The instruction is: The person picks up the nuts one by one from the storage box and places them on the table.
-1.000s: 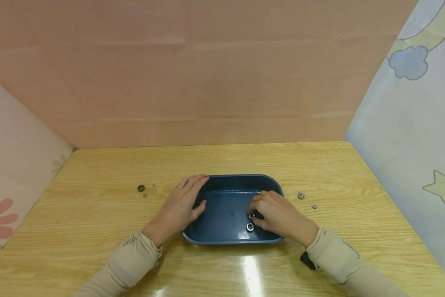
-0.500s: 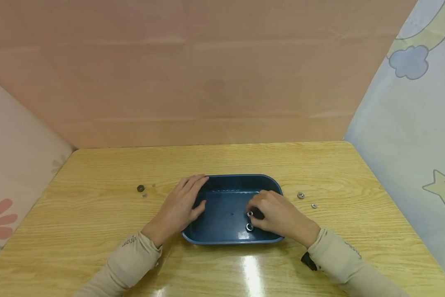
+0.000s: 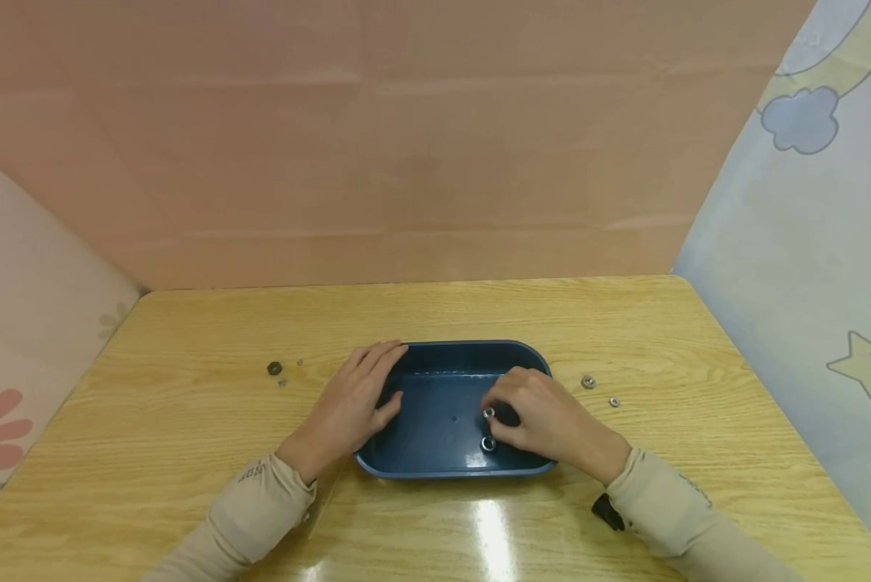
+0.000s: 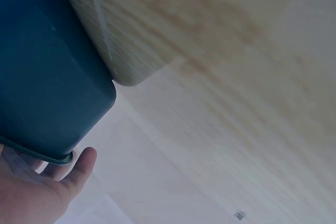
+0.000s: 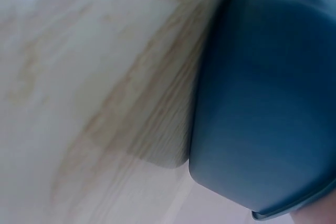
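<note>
A dark blue plastic tray (image 3: 435,474) sits on the table in the head view. My left hand (image 3: 348,404) rests over its left rim with fingers extended and thumb inside; the left wrist view shows fingers (image 4: 83,169) at the rim. Inside the tray, on the right, my right hand (image 3: 540,416) pinches a small silver nut (image 3: 489,413) between thumb and forefinger. Just below it lies a larger nut (image 3: 488,444) on the tray floor. From the right wrist, the tray's outer wall (image 5: 262,108) hides nearly all of that hand.
Left of the tray lie a dark nut (image 3: 275,369) and two tiny metal pieces, one (image 3: 283,383) nearer and one (image 3: 300,363) farther. On the right are a silver nut (image 3: 588,382) and a smaller nut (image 3: 614,402). Paper-covered walls border the table at the back and sides.
My right hand has taken hold of the small nut and raised it slightly, tilting it into clearer view. My left hand and the tray have stayed in place.
</note>
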Tool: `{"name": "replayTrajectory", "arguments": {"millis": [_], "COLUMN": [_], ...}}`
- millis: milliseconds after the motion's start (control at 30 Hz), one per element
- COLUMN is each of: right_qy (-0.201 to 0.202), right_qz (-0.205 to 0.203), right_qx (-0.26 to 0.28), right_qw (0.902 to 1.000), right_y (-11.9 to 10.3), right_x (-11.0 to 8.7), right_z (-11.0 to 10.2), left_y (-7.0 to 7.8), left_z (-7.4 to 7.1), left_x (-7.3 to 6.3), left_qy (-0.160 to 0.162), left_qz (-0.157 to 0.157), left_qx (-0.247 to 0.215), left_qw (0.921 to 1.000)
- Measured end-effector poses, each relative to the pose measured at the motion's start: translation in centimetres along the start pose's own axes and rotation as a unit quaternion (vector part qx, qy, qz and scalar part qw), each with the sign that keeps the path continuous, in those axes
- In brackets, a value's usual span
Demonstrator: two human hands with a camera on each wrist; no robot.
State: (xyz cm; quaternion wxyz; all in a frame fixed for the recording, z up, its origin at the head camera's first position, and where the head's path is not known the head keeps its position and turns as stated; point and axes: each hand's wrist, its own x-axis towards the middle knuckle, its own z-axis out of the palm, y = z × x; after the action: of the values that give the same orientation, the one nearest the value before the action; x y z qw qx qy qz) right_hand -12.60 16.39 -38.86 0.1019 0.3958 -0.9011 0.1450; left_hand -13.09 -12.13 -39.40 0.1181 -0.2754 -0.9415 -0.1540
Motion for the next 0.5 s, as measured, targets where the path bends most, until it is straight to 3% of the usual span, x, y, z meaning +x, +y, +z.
{"name": "replayTrajectory", "arguments": {"millis": [500], "right_qy": [0.020], "right_qz": [-0.003], "right_qx": [-0.017], "right_qw": [0.9996], "right_y": [0.27], "right_x": [-0.19], "right_z": [-0.55], "left_y": [0.01], "left_z": [-0.06], "left_x": [0.07], "left_qy": [0.007], "left_qz": [0.005], "left_qx": [0.001], "left_qw": [1.0000]}}
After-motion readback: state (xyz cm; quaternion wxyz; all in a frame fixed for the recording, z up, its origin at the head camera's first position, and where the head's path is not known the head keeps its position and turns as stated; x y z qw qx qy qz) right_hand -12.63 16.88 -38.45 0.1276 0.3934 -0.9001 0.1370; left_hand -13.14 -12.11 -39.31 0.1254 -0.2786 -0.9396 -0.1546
